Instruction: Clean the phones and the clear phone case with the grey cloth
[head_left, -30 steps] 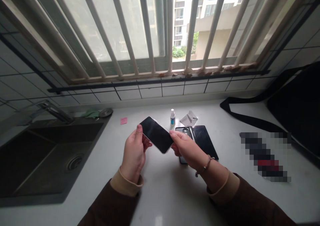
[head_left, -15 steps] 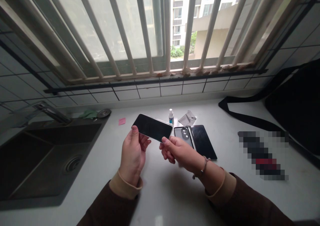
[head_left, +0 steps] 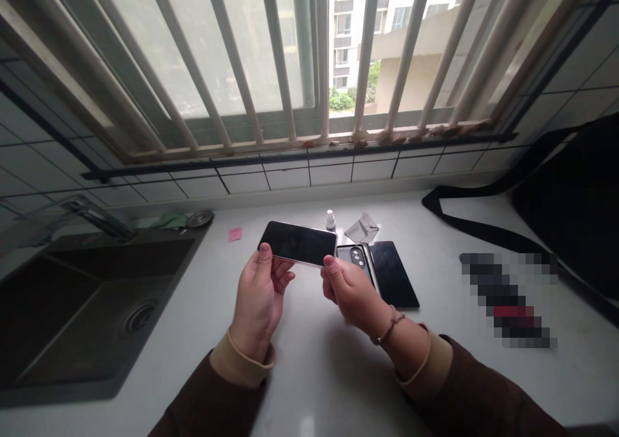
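Both my hands hold a black-screened smartphone [head_left: 296,243] with a silver frame, lying nearly level, screen up. My left hand [head_left: 258,297] grips its left end, thumb on the near edge. My right hand [head_left: 353,293] pinches the right end between thumb and fingers. Just beyond my right hand lies an open phone case [head_left: 356,257] with a camera cutout, partly hidden by that hand. Beside it rests a black glossy phone-shaped slab [head_left: 393,274]. A small white-capped bottle [head_left: 330,220] and a crumpled grey wipe [head_left: 362,228] stand behind the phone.
All this is on a white countertop [head_left: 309,385]. To the left are a dark sink [head_left: 97,308], a faucet [head_left: 99,218], a green cloth [head_left: 169,221] and a pink sticky note [head_left: 235,234]. A black bag [head_left: 565,192] and a pixelated object [head_left: 507,298] lie right, under a barred window [head_left: 290,57].
The phone has turned from a steep diagonal to nearly level. My right hand has shifted from its long edge to its right end, and my head view has tilted slightly.
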The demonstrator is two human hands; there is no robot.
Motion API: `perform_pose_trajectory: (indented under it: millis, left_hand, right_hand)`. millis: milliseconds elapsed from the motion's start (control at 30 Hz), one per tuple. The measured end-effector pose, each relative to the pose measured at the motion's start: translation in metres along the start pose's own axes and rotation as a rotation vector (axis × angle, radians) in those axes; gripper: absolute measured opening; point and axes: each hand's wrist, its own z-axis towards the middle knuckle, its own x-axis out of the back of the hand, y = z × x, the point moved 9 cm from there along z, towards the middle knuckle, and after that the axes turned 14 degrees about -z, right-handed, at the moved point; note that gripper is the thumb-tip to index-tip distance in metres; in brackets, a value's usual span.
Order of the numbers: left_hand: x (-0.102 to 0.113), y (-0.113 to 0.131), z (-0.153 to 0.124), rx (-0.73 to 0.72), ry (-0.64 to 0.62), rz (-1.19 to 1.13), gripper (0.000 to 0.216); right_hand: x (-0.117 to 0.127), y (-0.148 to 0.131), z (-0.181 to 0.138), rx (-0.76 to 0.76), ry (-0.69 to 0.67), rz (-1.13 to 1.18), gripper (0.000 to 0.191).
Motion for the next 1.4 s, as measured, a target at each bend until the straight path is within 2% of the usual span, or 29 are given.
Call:
perform_pose_trajectory:
  millis: [267, 400, 500, 800, 1067, 1200, 1400]
  left_hand:
    - [-0.001, -0.005, 0.002, 0.033, -0.002, -0.029, 0.038]
    - [0.0, -0.006, 0.001, 0.047, 0.028, -0.06, 0.033]
    - [0.002, -0.007, 0.001, 0.059, 0.067, -0.083, 0.037]
    - [0.003, 0.005, -0.001, -0.078, 0.077, -0.014, 0.046]
    - [-0.002, 0.004, -0.004, -0.08, 0.01, 0.089, 0.045]
    - [0.003, 0.003, -0.003, -0.059, 0.046, 0.097, 0.046]
    - [0.008, 0.005, -0.002, -0.085, 0.079, 0.174, 0.047]
  right_hand:
    - [0.008, 0.002, 0.001, -0.047, 0.064, -0.041, 0.067]
    - [0.01, 0.004, 0.001, -0.058, 0.085, -0.045, 0.068]
    - [0.01, 0.006, 0.001, -0.071, 0.09, -0.044, 0.069]
    - [0.0, 0.014, 0.004, -0.083, 0.001, 0.14, 0.068]
    - [0.017, 0.015, 0.003, -0.153, 0.129, 0.079, 0.073]
    - [0.019, 0.015, 0.002, -0.121, 0.17, 0.035, 0.071]
    - [0.028, 0.002, 0.001, -0.021, 0.216, -0.199, 0.059]
